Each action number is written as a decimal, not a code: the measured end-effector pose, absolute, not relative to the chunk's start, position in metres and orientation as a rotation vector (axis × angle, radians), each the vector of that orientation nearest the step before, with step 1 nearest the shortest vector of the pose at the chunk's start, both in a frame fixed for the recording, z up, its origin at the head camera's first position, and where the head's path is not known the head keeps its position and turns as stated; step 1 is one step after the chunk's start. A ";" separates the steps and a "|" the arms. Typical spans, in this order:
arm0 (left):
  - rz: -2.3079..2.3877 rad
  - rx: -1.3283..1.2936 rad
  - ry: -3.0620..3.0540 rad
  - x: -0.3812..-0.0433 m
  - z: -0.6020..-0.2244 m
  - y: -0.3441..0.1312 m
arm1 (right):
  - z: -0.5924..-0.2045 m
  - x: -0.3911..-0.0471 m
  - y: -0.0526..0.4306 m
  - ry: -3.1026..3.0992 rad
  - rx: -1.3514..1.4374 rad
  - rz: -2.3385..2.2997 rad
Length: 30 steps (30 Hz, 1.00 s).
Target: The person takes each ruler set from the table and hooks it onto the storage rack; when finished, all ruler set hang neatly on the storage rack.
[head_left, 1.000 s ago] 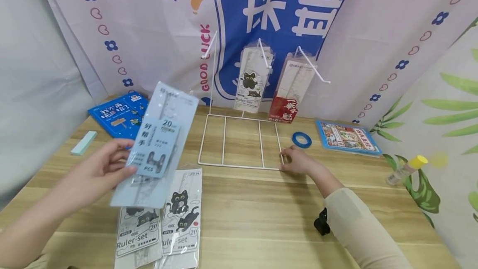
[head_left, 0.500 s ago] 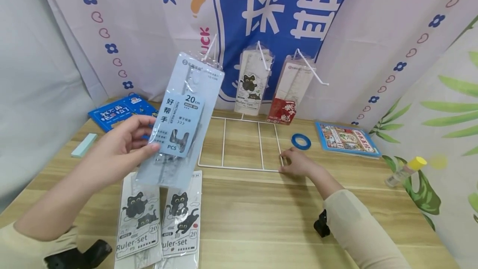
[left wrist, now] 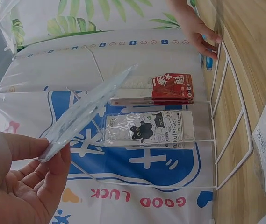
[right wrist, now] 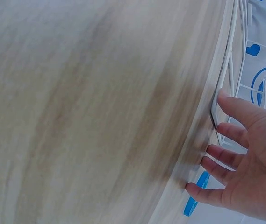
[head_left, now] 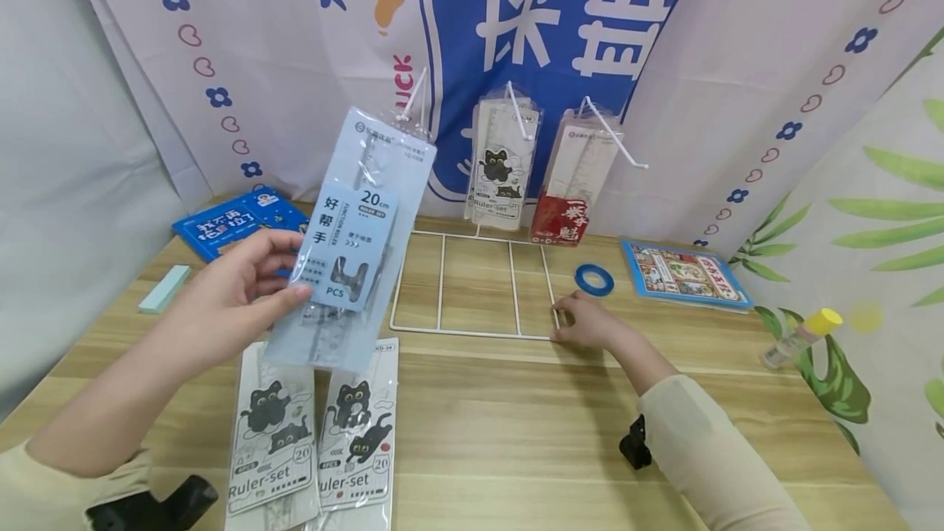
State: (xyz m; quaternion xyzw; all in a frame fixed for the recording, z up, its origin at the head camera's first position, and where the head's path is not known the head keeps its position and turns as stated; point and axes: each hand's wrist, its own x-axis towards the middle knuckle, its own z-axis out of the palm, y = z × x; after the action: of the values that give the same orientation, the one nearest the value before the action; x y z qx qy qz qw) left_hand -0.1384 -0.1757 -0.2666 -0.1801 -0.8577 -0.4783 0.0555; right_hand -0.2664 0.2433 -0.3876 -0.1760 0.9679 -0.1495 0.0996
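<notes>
My left hand [head_left: 229,289] pinches the edge of a light-blue ruler set pack [head_left: 354,220] between thumb and fingers. The pack's top is beside the left hook [head_left: 413,97] of a white wire display rack [head_left: 479,333]; whether the hook passes through its hole, I cannot tell. In the left wrist view the pack [left wrist: 83,114] appears nearly edge-on. My right hand [head_left: 590,319] holds the front right corner of the rack's base, thumb and index finger at the wire. Black-cat ruler sets [head_left: 501,162] hang on the middle hook, red-and-white ruler packs [head_left: 571,179] on the right one.
Two cat ruler sets [head_left: 273,441] lie at the front left, overlapping. Around the rack are a blue book [head_left: 236,224], a mint-green block [head_left: 165,288], a blue tape ring [head_left: 594,279], a picture booklet [head_left: 686,273] and a yellow-capped glue stick [head_left: 800,338]. A printed curtain stands behind.
My left hand has raised the light-blue pack up and rightward to the left hook, then shifted slightly left in the last half second. The right hand has stayed at the rack's corner.
</notes>
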 end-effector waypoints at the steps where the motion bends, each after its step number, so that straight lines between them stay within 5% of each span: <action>1: -1.445 -0.548 -2.605 -0.139 -0.267 -0.176 | -0.388 -0.266 0.243 2.863 -0.522 -0.443; 16: -1.471 -0.544 -2.601 -0.147 -0.274 -0.175 | -0.387 -0.266 0.244 2.873 -0.505 -0.430; 30: -1.363 -0.325 -2.665 -0.217 -0.275 -0.169 | -0.388 -0.267 0.244 2.872 -0.491 -0.426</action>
State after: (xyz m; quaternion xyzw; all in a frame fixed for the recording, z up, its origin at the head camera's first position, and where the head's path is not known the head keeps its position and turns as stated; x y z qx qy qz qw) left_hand -0.2166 -0.1688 -0.2746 -0.1076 -0.8832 -0.4519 0.0654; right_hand -0.2670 0.2443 -0.3880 -0.1660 0.9706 -0.1441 0.0985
